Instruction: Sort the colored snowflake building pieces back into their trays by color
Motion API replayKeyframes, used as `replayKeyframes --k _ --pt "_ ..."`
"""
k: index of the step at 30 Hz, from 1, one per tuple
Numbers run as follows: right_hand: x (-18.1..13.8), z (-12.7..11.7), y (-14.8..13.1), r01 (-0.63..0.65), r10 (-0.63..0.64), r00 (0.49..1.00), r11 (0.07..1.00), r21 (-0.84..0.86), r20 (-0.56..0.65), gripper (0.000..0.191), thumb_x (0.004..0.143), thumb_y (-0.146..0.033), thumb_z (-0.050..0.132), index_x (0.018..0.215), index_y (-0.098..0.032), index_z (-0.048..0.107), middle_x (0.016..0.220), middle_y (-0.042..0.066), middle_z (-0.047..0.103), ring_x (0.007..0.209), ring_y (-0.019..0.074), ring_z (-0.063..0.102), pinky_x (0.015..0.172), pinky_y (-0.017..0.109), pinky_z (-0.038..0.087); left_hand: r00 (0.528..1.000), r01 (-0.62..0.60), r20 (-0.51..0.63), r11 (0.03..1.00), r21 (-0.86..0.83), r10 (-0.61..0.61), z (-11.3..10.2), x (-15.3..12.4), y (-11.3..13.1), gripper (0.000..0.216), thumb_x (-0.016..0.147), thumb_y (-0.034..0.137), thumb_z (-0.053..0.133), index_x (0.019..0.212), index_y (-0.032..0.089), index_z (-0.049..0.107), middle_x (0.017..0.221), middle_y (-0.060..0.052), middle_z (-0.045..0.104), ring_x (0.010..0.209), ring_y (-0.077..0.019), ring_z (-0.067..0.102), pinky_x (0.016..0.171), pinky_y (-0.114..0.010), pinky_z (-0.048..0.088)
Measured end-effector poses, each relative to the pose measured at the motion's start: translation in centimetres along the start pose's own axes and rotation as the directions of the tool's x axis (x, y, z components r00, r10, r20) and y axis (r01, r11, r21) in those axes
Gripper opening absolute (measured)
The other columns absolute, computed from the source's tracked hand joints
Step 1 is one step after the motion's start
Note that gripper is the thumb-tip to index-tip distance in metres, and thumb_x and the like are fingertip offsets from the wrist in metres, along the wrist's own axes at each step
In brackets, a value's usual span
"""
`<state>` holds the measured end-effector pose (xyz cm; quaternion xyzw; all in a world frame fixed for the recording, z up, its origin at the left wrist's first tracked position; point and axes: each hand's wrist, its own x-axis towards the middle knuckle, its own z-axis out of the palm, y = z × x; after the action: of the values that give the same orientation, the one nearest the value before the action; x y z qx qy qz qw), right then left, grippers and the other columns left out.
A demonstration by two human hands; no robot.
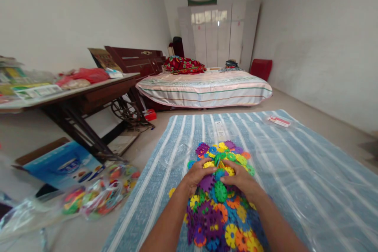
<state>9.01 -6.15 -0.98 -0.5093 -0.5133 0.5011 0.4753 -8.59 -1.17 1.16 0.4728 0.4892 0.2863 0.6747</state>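
Wardrobe (212, 39): at the far wall, doors shut. Bed (203, 90): in front of it, striped cover on, red bedding on top. Cloth (153, 197): blue with white stripes, spread before the person. Table (97, 94): left side, iron treadle frame below, loaded with packets and bags. Box (67, 167): blue, leaning under the table, with clear bags (102, 199) of coloured items beside it.

Pile (221, 209): notched pieces, mostly round, in purple, yellow, green, orange and blue, heaped on the cloth directly in front of the person. Judged to be thin plastic: each piece light, fairly stiff, smooth enough to slide over its neighbours, and unlikely to break. Best hold is a fingertip pinch across the rim, where the notches should give grip. The heap itself would probably shift if pushed.

The pile runs between the forearms and on beyond the fingertips. Left hand (197, 175): on its left flank, fingers bent inward. Right hand (240, 179): opposite, likewise bent. The two are near each other, a narrow gap between, fingertips at the pieces; whether either grips one cannot be told.

Purple piece (207, 182): just below the left fingertips. Green disc (221, 192): between the hands, just nearer the person than the fingertips.
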Motion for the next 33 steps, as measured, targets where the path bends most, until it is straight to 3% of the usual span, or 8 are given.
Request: replayKeyframes --k 4,9,14,19,22,26,29,33 --pt "0.1 1.1 -0.5 0.052 -0.052 0.997 0.999 0.017 0.058 0.056 0.062 -0.033 0.071 0.116 -0.021 0.061 0.104 0.001 0.066 0.091 0.0208 0.061 0.077 0.034 0.050 0.996 -0.084 0.032 0.993 -0.088 0.087 0.2 0.0 0.5 0.064 0.055 0.032 0.079 0.113 0.015 0.059 0.084 -0.003 0.070 0.076 -0.0185 0.066 0.072 -0.029 0.050" --pt "-1.2 1.7 -1.3 0.139 -0.130 0.990 0.961 -0.240 0.057 0.046 0.065 -0.020 0.058 0.111 -0.019 0.063 0.082 -0.001 0.065 0.067 0.0139 0.056 0.063 0.027 0.049 0.990 -0.142 0.019 0.990 0.001 0.142 0.1 0.3 0.9 0.063 0.053 0.028 0.079 0.112 0.016 0.061 0.094 -0.005 0.070 0.086 -0.0211 0.066 0.079 -0.032 0.049" --pt "-4.7 2.0 -1.8 0.282 -0.285 0.957 0.876 -0.391 0.053 0.033 0.068 -0.013 0.053 0.096 -0.022 0.068 0.103 0.004 0.065 0.092 0.0184 0.060 0.082 0.032 0.050 0.963 -0.244 0.109 0.969 -0.025 0.246 -0.2 0.0 1.5 0.057 0.059 0.031 0.076 0.111 0.015 0.060 0.115 -0.010 0.065 0.108 -0.0227 0.059 0.095 -0.035 0.043" --pt "-8.5 0.9 1.1 0.393 -0.434 0.900 0.752 -0.530 0.052 0.033 0.075 -0.017 0.054 0.104 -0.027 0.066 0.118 0.004 0.061 0.111 0.0195 0.056 0.095 0.034 0.046 0.954 -0.292 -0.016 0.943 0.162 0.298 -0.8 -0.7 1.4 0.046 0.065 0.034 0.069 0.106 0.015 0.062 0.114 -0.009 0.065 0.108 -0.0237 0.058 0.097 -0.037 0.042" --pt "-10.4 -1.2 3.5 0.341 -0.468 0.883 0.661 -0.669 -0.013 0.039 0.077 -0.025 0.057 0.116 -0.029 0.060 0.123 0.005 0.057 0.115 0.0222 0.053 0.096 0.037 0.046 0.945 -0.233 -0.098 0.853 0.467 0.312 -1.5 -1.9 0.8 0.040 0.067 0.031 0.063 0.104 0.015 0.063 0.112 -0.009 0.066 0.106 -0.0246 0.059 0.095 -0.037 0.043" --pt "-12.1 -3.8 5.6 0.091 -0.341 0.928 0.600 -0.795 -0.151 0.061 0.071 -0.035 0.064 0.129 -0.024 0.048 0.129 0.010 0.052 0.117 0.0299 0.051 0.093 0.044 0.047 0.937 -0.041 -0.182 0.614 0.788 0.297 -2.4 -4.3 0.2 0.044 0.070 0.038 0.059 0.108 0.017 0.063 0.109 -0.010 0.067 0.106 -0.0280 0.059 0.091 -0.038 0.044" --pt "-12.4 -4.2 6.1 0.002 -0.257 0.949 0.588 -0.809 -0.184 0.073 0.064 -0.036 0.068 0.132 -0.023 0.044 0.126 0.011 0.054 0.112 0.0325 0.054 0.090 0.046 0.047 0.946 0.039 -0.205 0.541 0.840 0.251 -2.5 -5.8 -0.1 0.056 0.068 0.046 0.060 0.115 0.015 0.060 0.111 -0.013 0.066 0.107 -0.0310 0.058 0.090 -0.039 0.044" --pt "-11.7 -2.4 5.5 0.051 -0.248 0.958 0.637 -0.769 -0.142 0.078 0.061 -0.027 0.068 0.134 -0.028 0.040 0.125 0.008 0.054 0.113 0.0314 0.052 0.094 0.047 0.044 0.969 -0.041 -0.116 0.606 0.795 0.218 -1.5 -6.5 -0.4 0.065 0.063 0.044 0.067 0.121 0.019 0.056 0.119 -0.009 0.063 0.110 -0.0298 0.057 0.094 -0.038 0.042"
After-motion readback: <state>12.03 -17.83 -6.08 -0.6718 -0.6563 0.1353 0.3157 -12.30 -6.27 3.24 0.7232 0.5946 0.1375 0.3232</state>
